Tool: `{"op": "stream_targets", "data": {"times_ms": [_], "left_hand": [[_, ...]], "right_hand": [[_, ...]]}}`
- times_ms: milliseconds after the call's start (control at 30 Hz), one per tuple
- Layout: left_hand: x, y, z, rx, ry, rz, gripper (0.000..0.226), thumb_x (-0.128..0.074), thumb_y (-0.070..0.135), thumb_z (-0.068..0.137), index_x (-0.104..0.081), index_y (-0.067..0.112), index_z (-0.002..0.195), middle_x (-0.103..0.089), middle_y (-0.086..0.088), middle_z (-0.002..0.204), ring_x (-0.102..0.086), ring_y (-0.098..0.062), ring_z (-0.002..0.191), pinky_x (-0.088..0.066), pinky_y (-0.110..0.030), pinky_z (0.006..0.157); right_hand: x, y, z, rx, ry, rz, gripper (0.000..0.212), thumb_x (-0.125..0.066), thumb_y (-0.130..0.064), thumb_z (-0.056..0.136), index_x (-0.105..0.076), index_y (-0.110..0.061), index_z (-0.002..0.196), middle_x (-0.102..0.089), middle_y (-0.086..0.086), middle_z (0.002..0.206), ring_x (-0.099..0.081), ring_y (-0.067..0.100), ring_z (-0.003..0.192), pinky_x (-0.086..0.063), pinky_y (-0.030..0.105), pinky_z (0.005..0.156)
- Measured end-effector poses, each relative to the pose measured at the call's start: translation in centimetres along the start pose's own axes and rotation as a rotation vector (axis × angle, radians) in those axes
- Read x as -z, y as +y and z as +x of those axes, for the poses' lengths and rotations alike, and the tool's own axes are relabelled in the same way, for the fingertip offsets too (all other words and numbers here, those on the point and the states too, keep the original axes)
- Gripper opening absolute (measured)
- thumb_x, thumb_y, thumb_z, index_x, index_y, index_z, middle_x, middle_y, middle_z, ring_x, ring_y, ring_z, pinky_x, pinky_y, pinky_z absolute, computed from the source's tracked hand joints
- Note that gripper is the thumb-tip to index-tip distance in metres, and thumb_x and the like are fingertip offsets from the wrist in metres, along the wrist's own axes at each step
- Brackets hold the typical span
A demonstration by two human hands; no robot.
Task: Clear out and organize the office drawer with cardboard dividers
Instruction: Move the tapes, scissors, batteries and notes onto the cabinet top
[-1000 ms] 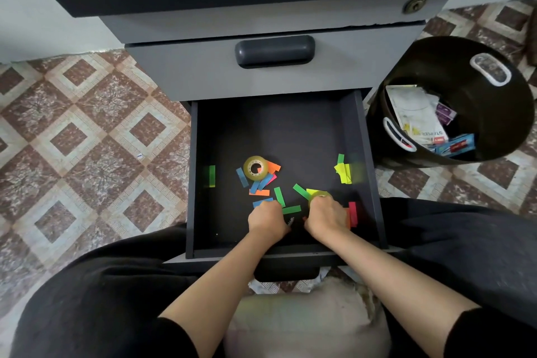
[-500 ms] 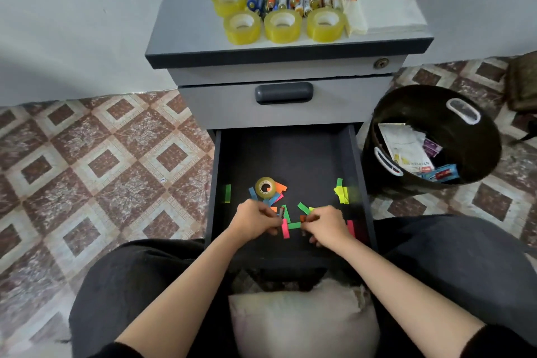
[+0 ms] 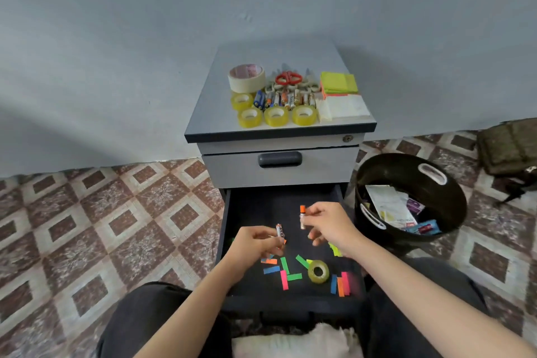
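Note:
The bottom drawer [image 3: 232, 241] of a grey cabinet stands open, dark inside. Above it my left hand [image 3: 251, 244] pinches a small battery [image 3: 279, 232] held upright. My right hand [image 3: 328, 224] pinches another battery with an orange cap [image 3: 302, 216], a little higher and to the right. On the drawer floor lie several coloured paper strips [image 3: 286, 272] and a small roll of clear tape [image 3: 318, 271]. More strips [image 3: 343, 283] sit at the front right corner.
The cabinet top [image 3: 209, 113] carries tape rolls [image 3: 275, 116], a masking tape roll [image 3: 246, 77], several batteries [image 3: 286, 99], red scissors [image 3: 288, 78] and sticky-note pads [image 3: 338, 83]. A black bin [image 3: 447, 183] with paper and wrappers stands right of the drawer. A cushion [image 3: 296, 343] lies between my knees.
Both hands have risen from the drawer floor, each now pinching a battery. The view has tilted up and back, showing the cabinet top and wall.

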State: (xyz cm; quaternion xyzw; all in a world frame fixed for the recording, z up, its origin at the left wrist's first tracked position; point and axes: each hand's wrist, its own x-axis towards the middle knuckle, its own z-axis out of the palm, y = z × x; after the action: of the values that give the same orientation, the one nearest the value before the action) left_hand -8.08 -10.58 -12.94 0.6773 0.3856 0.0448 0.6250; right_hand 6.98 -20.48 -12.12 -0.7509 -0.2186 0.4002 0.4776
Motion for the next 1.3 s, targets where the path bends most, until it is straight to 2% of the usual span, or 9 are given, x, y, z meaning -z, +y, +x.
{"op": "stream_targets", "data": {"times_ms": [333, 500, 600, 767, 867, 1000, 1067, 1167, 1300], "left_hand": [[2.3, 10.8, 3.4, -0.148, 0.055, 0.042, 0.004, -0.064, 0.009, 0.086, -0.067, 0.012, 0.086, -0.068, 0.004, 0.070, -0.060, -0.001, 0.060, -0.046, -0.011, 0.059], [3.8, 16.7, 6.0, -0.281, 0.174, 0.043, 0.026, -0.066, 0.003, 0.083, -0.060, 0.014, 0.106, -0.068, -0.006, 0.071, -0.060, -0.004, 0.053, -0.047, -0.012, 0.054], [4.6, 19.5, 8.5, -0.323, 0.244, 0.143, 0.028, -0.067, 0.004, 0.082, -0.062, 0.017, 0.106, -0.067, -0.005, 0.071, -0.060, -0.007, 0.056, -0.046, -0.012, 0.053], [5.6, 22.7, 12.6, -0.342, 0.363, 0.274, 0.032, -0.070, 0.003, 0.076, -0.063, 0.015, 0.104, -0.066, -0.007, 0.068, -0.058, -0.005, 0.046, -0.046, -0.015, 0.051], [6.2, 24.0, 14.6, -0.354, 0.397, 0.361, 0.028, -0.071, 0.006, 0.077, -0.065, 0.015, 0.102, -0.068, -0.009, 0.078, -0.063, -0.012, 0.054, -0.053, -0.020, 0.056], [6.3, 24.7, 16.4, -0.354, 0.409, 0.459, 0.027, -0.074, 0.009, 0.074, -0.066, 0.017, 0.099, -0.068, -0.003, 0.074, -0.064, -0.014, 0.055, -0.058, -0.032, 0.070], [6.3, 24.8, 16.8, -0.357, 0.414, 0.471, 0.026, -0.073, 0.009, 0.074, -0.066, 0.018, 0.098, -0.068, -0.002, 0.072, -0.064, -0.013, 0.056, -0.058, -0.031, 0.071], [6.4, 24.5, 17.0, -0.360, 0.402, 0.492, 0.024, -0.072, 0.012, 0.075, -0.066, 0.019, 0.097, -0.069, -0.003, 0.075, -0.068, -0.016, 0.064, -0.058, -0.032, 0.072], [7.0, 24.0, 17.0, -0.350, 0.398, 0.505, 0.025, -0.072, 0.011, 0.076, -0.066, 0.018, 0.099, -0.069, -0.006, 0.078, -0.067, -0.013, 0.061, -0.058, -0.029, 0.067]], "right_hand": [[3.3, -9.3, 2.1, 0.180, -0.020, 0.081, 0.004, -0.062, -0.005, 0.087, -0.060, -0.007, 0.085, -0.059, 0.007, 0.071, -0.050, 0.012, 0.048, -0.044, 0.021, 0.040], [5.0, -13.7, 4.5, 0.276, 0.031, 0.063, 0.013, -0.064, -0.001, 0.085, -0.060, -0.012, 0.092, -0.061, 0.007, 0.070, -0.049, 0.009, 0.038, -0.041, 0.020, 0.036], [6.0, -15.7, 6.9, 0.347, 0.081, -0.020, 0.021, -0.065, -0.003, 0.083, -0.061, -0.014, 0.102, -0.063, 0.008, 0.073, -0.049, 0.010, 0.038, -0.039, 0.020, 0.036], [7.5, -18.1, 11.3, 0.405, 0.188, -0.108, 0.019, -0.070, -0.006, 0.080, -0.063, -0.007, 0.098, -0.059, 0.000, 0.078, -0.045, 0.002, 0.028, -0.032, 0.013, 0.032], [8.0, -19.0, 13.5, 0.399, 0.227, -0.190, 0.016, -0.072, -0.008, 0.078, -0.062, -0.015, 0.088, -0.064, 0.009, 0.103, -0.049, 0.005, 0.044, -0.033, 0.013, 0.038], [7.7, -20.0, 15.1, 0.389, 0.198, -0.297, 0.015, -0.074, -0.011, 0.077, -0.065, -0.012, 0.088, -0.062, 0.006, 0.091, -0.045, 0.006, 0.058, -0.034, 0.019, 0.050], [7.3, -20.7, 15.5, 0.400, 0.189, -0.363, 0.018, -0.075, -0.011, 0.076, -0.068, -0.003, 0.090, -0.066, 0.009, 0.094, -0.055, 0.015, 0.069, -0.043, 0.024, 0.057], [6.6, -21.4, 16.2, 0.412, 0.203, -0.430, 0.027, -0.073, -0.010, 0.076, -0.069, 0.008, 0.097, -0.069, 0.019, 0.104, -0.063, 0.031, 0.099, -0.052, 0.039, 0.083], [5.9, -21.6, 17.3, 0.384, 0.188, -0.491, 0.030, -0.069, -0.009, 0.076, -0.069, 0.007, 0.102, -0.069, 0.019, 0.105, -0.062, 0.030, 0.104, -0.052, 0.042, 0.088]]}}
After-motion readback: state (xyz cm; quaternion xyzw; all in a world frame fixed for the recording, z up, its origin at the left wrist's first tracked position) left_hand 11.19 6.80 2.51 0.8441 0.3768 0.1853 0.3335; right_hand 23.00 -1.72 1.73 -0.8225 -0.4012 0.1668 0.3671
